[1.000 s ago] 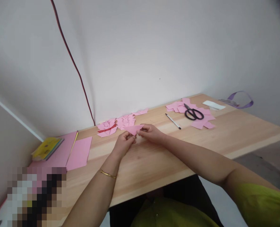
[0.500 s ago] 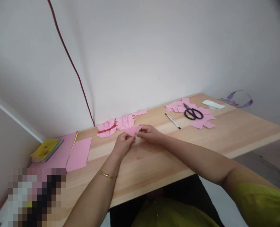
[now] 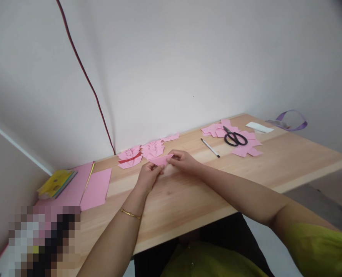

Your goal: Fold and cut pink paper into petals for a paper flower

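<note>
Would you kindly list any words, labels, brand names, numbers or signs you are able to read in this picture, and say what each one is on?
None can be read.
Yellow booklet stack at the table's left end: dark marks on the cover, too blurred to read.
Pen and scissors: no legible marking.
Pink paper piece between the left hand and right hand: plain, no print.

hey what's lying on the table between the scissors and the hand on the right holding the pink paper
A pen lies there on the bare wood, between the scissors and the right hand, which pinches the pink paper. The head view shows it.
</note>
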A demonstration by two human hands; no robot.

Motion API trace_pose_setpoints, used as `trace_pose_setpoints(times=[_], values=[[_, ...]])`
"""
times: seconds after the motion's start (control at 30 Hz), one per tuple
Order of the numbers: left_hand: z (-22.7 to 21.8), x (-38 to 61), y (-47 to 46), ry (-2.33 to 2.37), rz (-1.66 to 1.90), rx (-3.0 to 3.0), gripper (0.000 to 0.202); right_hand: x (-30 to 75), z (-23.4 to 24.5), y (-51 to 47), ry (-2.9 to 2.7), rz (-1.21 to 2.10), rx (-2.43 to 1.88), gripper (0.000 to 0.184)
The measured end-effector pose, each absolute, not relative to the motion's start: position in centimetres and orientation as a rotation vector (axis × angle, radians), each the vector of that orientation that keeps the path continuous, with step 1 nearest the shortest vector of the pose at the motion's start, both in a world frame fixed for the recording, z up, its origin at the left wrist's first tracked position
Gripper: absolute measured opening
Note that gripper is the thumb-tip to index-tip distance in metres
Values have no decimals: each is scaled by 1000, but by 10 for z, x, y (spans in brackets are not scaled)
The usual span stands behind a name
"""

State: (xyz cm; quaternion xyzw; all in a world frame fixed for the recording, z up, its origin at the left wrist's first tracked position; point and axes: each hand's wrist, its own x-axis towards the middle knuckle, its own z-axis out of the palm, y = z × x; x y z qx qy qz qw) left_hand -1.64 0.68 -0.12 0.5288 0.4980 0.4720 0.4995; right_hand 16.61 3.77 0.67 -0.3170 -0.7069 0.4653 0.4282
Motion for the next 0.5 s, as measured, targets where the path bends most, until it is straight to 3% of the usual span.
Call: trace_pose_setpoints(times=[0.5], values=[[10, -19, 9, 1147, 1386, 1223, 23, 168, 6, 41, -1745, 1138, -841, 30]])
